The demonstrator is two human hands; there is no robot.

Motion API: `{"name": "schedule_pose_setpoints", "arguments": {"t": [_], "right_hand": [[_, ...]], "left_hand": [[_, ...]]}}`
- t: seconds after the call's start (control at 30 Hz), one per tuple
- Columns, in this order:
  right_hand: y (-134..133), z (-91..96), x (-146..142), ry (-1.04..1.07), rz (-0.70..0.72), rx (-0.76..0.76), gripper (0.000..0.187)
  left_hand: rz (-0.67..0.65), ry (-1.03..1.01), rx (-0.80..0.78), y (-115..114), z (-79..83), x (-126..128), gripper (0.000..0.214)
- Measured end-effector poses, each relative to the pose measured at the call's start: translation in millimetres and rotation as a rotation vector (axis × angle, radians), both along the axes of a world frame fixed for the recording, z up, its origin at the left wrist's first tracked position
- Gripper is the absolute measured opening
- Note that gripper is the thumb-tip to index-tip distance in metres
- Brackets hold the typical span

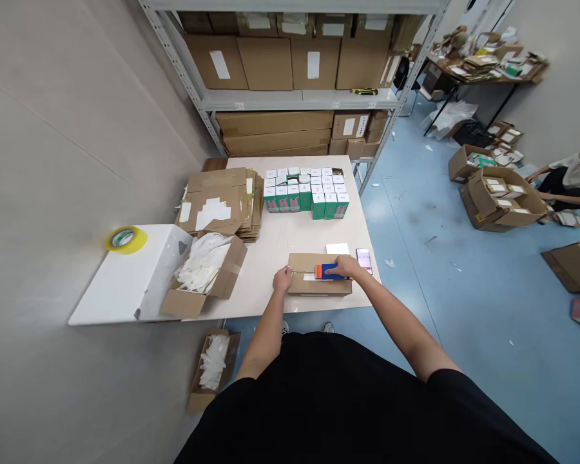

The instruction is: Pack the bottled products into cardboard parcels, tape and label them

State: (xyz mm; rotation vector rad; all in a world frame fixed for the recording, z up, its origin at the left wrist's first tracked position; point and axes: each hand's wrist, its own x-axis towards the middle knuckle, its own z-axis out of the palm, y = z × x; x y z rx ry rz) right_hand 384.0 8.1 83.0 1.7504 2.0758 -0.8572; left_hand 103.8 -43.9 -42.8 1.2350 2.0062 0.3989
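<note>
A closed cardboard box [299, 287] lies lengthwise near the table's front edge. My right hand [347, 266] is wrapped round a blue and orange tape dispenser [329, 272], held over the top of the box. At the box's left end, my left hand [281, 280] has its fingers curled against the edge, gripping it. A white label or paper strip [310, 277] shows on the box, partly behind the dispenser. Just right of the box lies a phone [364, 259], and a white card [337, 248] rests behind it.
Rows of small green and white boxes [294, 196] stand at the table's back. Flattened cardboard [217, 193] and an open box of white packing material [205, 261] are on the left, near yellow tape [126, 239]. Shelving [270, 100] rises behind; another person [573, 174] crouches far right.
</note>
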Motion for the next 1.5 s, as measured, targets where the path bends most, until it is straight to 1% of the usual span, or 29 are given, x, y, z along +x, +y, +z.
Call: {"name": "schedule_pose_setpoints", "arguments": {"t": [0.1,0.27,0.33,0.37,0.43,0.57,0.67,0.77,0.83,0.93,1.0,1.07,1.1,1.17,1.27,1.33,1.4,1.47,1.5], "right_hand": [[1,-2.0,51,-0.033,-0.04,0.014,0.056],[3,-4.5,148,-0.123,-0.154,-0.016,0.052],[0,-5.4,175,-0.143,-0.209,-0.022,0.05],[-3,-6.3,183,-0.143,-0.235,-0.023,0.05],[-8,-9.1,190,-0.138,-0.277,-0.012,0.05],[-15,-12.9,178,-0.103,-0.316,0.006,0.049],[-19,-9.7,157,-0.077,-0.344,0.018,0.05],[-21,-2.7,124,-0.035,-0.351,0.077,0.054],[-22,3.6,94,0.055,-0.34,0.1,0.056],[-20,16.6,43,0.192,-0.328,0.145,0.059],[-16,28.1,7,0.207,-0.315,0.181,0.06],[-11,40.9,-30,0.192,-0.275,0.165,0.06],[-9,47.3,-49,0.184,-0.248,0.143,0.061],[-6,59.2,-89,0.158,-0.201,0.117,0.061],[-3,73.5,-153,0.089,-0.162,0.151,0.06],[-3,80.3,-191,0.046,-0.137,0.162,0.059],[-1,85.3,-221,0.009,-0.128,0.163,0.062],[1,88.7,-240,-0.017,-0.141,0.16,0.064],[2,89.8,-245,-0.023,-0.151,0.156,0.064]], "left_hand": [[-0.021,0.002,0.005,3,-1.6,-4,0.04],[-0.053,-0.025,-0.017,10,-8.2,-12,0.04],[-0.067,-0.026,-0.023,13,-10.3,-14,0.041],[-0.074,-0.025,-0.025,14,-11.0,-15,0.042],[-0.089,-0.027,-0.025,16,-11.7,-18,0.042],[-0.097,-0.044,-0.015,18,-12.6,-29,0.04],[-0.065,-0.098,-0.02,21,-13.9,-45,0.038],[0.026,-0.171,-0.031,22,-13.6,-67,0.033],[0.093,-0.18,-0.037,21,-11.7,-85,0.033],[0.173,-0.139,-0.04,18,-6.1,-116,0.038],[0.221,-0.111,-0.03,16,-0.3,-132,0.042],[0.243,-0.109,0.011,16,8.4,-144,0.043],[0.24,-0.119,0.044,16,14.1,-148,0.041],[0.171,-0.209,0.158,20,27.7,-152,0.036],[0.058,-0.328,0.242,27,49.8,-158,0.047],[-0.009,-0.343,0.231,32,61.7,-163,0.049],[-0.027,-0.306,0.178,36,69.2,-167,0.047],[-0.018,-0.248,0.126,39,72.2,-170,0.045],[-0.013,-0.226,0.112,40,72.4,-170,0.044]]}}
